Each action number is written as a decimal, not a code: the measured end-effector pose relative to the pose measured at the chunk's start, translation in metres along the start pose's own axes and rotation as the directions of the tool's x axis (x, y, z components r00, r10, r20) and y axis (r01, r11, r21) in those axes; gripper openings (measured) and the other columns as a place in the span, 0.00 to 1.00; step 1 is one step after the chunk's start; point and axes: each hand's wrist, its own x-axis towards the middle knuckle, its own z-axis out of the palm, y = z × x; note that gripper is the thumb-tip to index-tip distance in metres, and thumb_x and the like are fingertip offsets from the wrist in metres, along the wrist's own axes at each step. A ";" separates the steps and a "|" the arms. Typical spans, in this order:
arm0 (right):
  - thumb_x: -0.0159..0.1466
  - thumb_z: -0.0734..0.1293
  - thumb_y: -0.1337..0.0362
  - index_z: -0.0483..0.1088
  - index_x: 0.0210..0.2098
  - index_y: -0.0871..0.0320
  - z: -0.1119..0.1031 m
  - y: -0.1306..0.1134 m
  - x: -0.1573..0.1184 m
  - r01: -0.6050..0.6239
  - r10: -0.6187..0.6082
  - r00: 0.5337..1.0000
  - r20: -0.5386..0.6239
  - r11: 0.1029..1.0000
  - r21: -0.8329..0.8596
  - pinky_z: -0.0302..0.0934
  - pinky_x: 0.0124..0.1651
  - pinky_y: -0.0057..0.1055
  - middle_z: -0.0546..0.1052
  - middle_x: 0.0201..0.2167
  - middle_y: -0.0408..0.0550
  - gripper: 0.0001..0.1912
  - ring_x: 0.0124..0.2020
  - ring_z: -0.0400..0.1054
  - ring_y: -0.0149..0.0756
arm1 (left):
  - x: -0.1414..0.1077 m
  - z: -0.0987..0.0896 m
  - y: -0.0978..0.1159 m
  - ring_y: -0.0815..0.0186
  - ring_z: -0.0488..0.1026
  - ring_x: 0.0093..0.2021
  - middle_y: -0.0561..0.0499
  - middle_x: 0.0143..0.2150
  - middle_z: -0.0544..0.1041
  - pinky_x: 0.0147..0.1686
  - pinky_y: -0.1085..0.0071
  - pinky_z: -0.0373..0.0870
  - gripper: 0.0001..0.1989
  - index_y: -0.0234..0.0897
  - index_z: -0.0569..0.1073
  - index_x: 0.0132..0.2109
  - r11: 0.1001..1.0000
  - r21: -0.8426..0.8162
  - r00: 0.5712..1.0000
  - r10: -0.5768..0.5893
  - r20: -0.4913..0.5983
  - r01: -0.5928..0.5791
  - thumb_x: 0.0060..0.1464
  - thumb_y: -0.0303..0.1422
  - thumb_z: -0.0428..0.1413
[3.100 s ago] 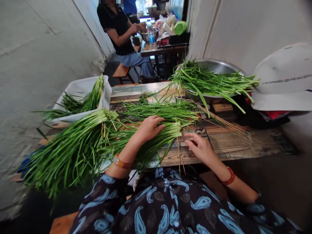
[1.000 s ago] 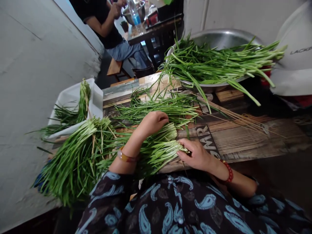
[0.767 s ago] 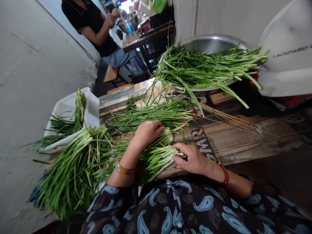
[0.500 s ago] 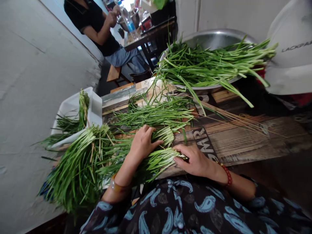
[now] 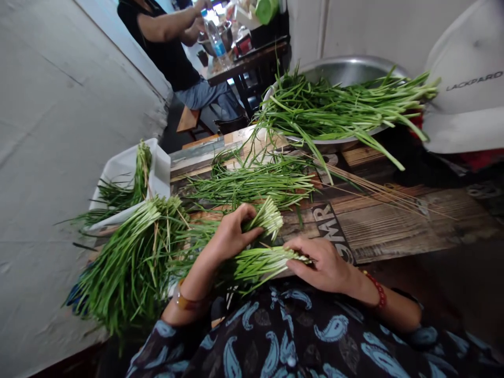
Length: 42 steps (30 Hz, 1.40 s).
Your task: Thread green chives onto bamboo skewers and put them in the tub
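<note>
My left hand is curled around a bunch of garlic chives, whose pale cut ends stick out past the thumb. Closer to my body, my right hand pinches the stem ends of a second chive bunch. That bunch's leaves run left beneath my left wrist. Loose chives lie spread on the wooden table beyond my hands. Thin bamboo sticks rest to their right. A heap of bundled chives, with sticks across some of them, hangs over the table's left end.
A large metal bowl heaped with long chives stands at the back right, beside a white chair back. At left sits a white plastic bin with more chives. Beyond, a person sits by another table.
My left fingers have closed around the upper bunch and tilted its cut ends up. My right hand has shifted slightly right and down, still on the lower bunch. The other person's arm has risen.
</note>
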 end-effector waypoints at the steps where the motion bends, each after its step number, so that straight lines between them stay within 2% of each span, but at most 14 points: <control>1: 0.65 0.64 0.66 0.72 0.42 0.56 -0.003 -0.003 0.001 0.002 -0.002 1.000 -0.001 1.000 0.001 0.69 0.35 0.27 0.82 0.33 0.48 0.07 0.30 0.76 0.34 | 0.002 0.001 0.000 0.68 0.66 0.34 0.54 0.34 0.71 0.37 0.72 0.64 0.10 0.38 0.65 0.38 0.998 -0.059 0.999 0.011 0.052 -0.008 0.54 0.35 0.58; 4: 0.65 0.64 0.65 0.73 0.42 0.55 -0.013 -0.009 0.006 -0.038 0.038 0.999 -0.002 0.999 -0.019 0.67 0.33 0.27 0.82 0.32 0.47 0.07 0.30 0.76 0.34 | 0.016 0.016 -0.006 0.68 0.68 0.36 0.53 0.35 0.71 0.39 0.72 0.66 0.11 0.36 0.66 0.41 0.972 -0.231 0.982 0.077 0.175 -0.035 0.56 0.37 0.57; 8: 0.65 0.65 0.64 0.74 0.41 0.56 -0.019 -0.009 0.013 -0.090 0.089 0.996 -0.017 0.995 -0.038 0.66 0.32 0.27 0.81 0.30 0.46 0.07 0.28 0.75 0.34 | 0.038 0.037 -0.013 0.63 0.73 0.42 0.45 0.43 0.76 0.43 0.68 0.69 0.17 0.33 0.67 0.49 0.923 -0.371 0.964 0.184 0.191 -0.103 0.56 0.38 0.58; 11: 0.64 0.65 0.64 0.74 0.40 0.57 -0.020 -0.009 0.016 -0.138 0.137 0.990 -0.035 0.990 -0.014 0.64 0.31 0.27 0.79 0.27 0.45 0.07 0.26 0.73 0.32 | 0.046 0.032 -0.010 0.61 0.75 0.41 0.43 0.42 0.78 0.43 0.67 0.70 0.19 0.32 0.71 0.50 0.936 -0.327 0.938 0.220 0.269 -0.126 0.61 0.43 0.53; 13: 0.64 0.65 0.63 0.74 0.39 0.57 -0.020 -0.010 0.017 -0.177 0.177 0.984 -0.034 0.984 0.001 0.63 0.28 0.27 0.77 0.23 0.43 0.06 0.23 0.70 0.31 | 0.049 0.024 -0.009 0.59 0.76 0.46 0.41 0.47 0.79 0.47 0.66 0.71 0.20 0.32 0.73 0.51 0.949 -0.274 0.928 0.234 0.290 -0.154 0.63 0.44 0.51; 17: 0.64 0.66 0.62 0.74 0.38 0.56 -0.017 -0.010 0.019 -0.241 0.242 0.970 -0.023 0.970 0.024 0.60 0.25 0.27 0.71 0.17 0.40 0.07 0.20 0.67 0.32 | 0.062 0.020 -0.023 0.56 0.71 0.60 0.39 0.61 0.73 0.62 0.60 0.65 0.22 0.33 0.72 0.58 0.962 -0.188 0.957 0.232 0.174 -0.199 0.63 0.42 0.50; 20: 0.63 0.66 0.62 0.74 0.39 0.57 -0.015 -0.007 0.020 -0.272 0.273 0.962 -0.020 0.962 0.027 0.59 0.24 0.27 0.70 0.16 0.40 0.07 0.19 0.66 0.31 | 0.077 0.029 -0.037 0.53 0.66 0.66 0.35 0.65 0.68 0.66 0.55 0.59 0.25 0.31 0.69 0.61 0.981 -0.128 0.989 0.148 0.007 -0.146 0.62 0.41 0.51; 22: 0.64 0.66 0.61 0.74 0.40 0.57 -0.016 -0.003 0.022 -0.286 0.286 0.958 0.001 0.958 0.037 0.58 0.23 0.27 0.70 0.16 0.40 0.09 0.18 0.65 0.31 | 0.083 0.032 -0.042 0.53 0.64 0.67 0.34 0.66 0.67 0.67 0.54 0.58 0.25 0.30 0.69 0.61 0.985 -0.119 0.990 0.121 -0.071 -0.128 0.61 0.39 0.52; 24: 0.64 0.65 0.60 0.74 0.41 0.58 -0.019 0.001 0.025 -0.294 0.293 0.956 0.025 0.955 0.046 0.57 0.21 0.26 0.70 0.16 0.40 0.10 0.18 0.64 0.31 | 0.083 0.030 -0.041 0.53 0.67 0.64 0.35 0.63 0.70 0.65 0.55 0.61 0.24 0.30 0.70 0.59 0.981 -0.135 0.988 0.131 -0.088 -0.142 0.60 0.38 0.52; 27: 0.65 0.65 0.60 0.75 0.42 0.58 -0.027 0.008 0.038 -0.309 0.306 0.950 0.070 0.950 0.041 0.56 0.20 0.25 0.70 0.16 0.40 0.10 0.16 0.63 0.29 | 0.071 0.013 -0.034 0.55 0.76 0.55 0.37 0.55 0.78 0.57 0.58 0.70 0.21 0.30 0.75 0.55 0.973 -0.182 0.989 0.127 -0.077 -0.139 0.60 0.39 0.52; 31: 0.65 0.64 0.60 0.74 0.43 0.59 -0.035 0.012 0.068 -0.347 0.333 0.932 0.145 0.934 0.087 0.53 0.17 0.23 0.70 0.16 0.38 0.11 0.12 0.58 0.25 | 0.052 -0.021 -0.029 0.59 0.79 0.44 0.40 0.44 0.82 0.47 0.64 0.74 0.20 0.30 0.78 0.48 0.948 -0.312 0.985 0.006 -0.172 -0.060 0.59 0.41 0.54; 34: 0.65 0.64 0.60 0.73 0.42 0.59 -0.035 0.014 0.090 -0.298 0.269 0.937 0.223 0.948 0.112 0.54 0.17 0.22 0.69 0.17 0.37 0.11 0.12 0.59 0.25 | 0.050 -0.040 -0.028 0.64 0.78 0.35 0.42 0.37 0.82 0.41 0.69 0.74 0.20 0.29 0.78 0.47 0.911 -0.410 0.960 -0.080 -0.268 -0.038 0.58 0.41 0.55; 38: 0.63 0.64 0.63 0.73 0.38 0.59 -0.028 0.026 0.099 -0.214 0.162 0.927 0.338 0.969 0.123 0.55 0.19 0.23 0.70 0.17 0.38 0.08 0.14 0.61 0.26 | 0.070 -0.042 -0.030 0.68 0.75 0.32 0.45 0.34 0.81 0.37 0.72 0.72 0.16 0.28 0.78 0.44 0.919 -0.392 0.971 -0.057 -0.232 -0.040 0.57 0.37 0.55; 42: 0.63 0.63 0.63 0.72 0.36 0.60 -0.024 0.048 0.092 -0.340 0.301 0.915 0.268 0.934 0.111 0.53 0.18 0.23 0.67 0.14 0.36 0.08 0.13 0.57 0.25 | 0.112 -0.027 -0.029 0.66 0.75 0.33 0.47 0.34 0.81 0.38 0.71 0.70 0.12 0.31 0.80 0.42 0.984 -0.168 0.977 0.023 -0.210 -0.059 0.56 0.32 0.55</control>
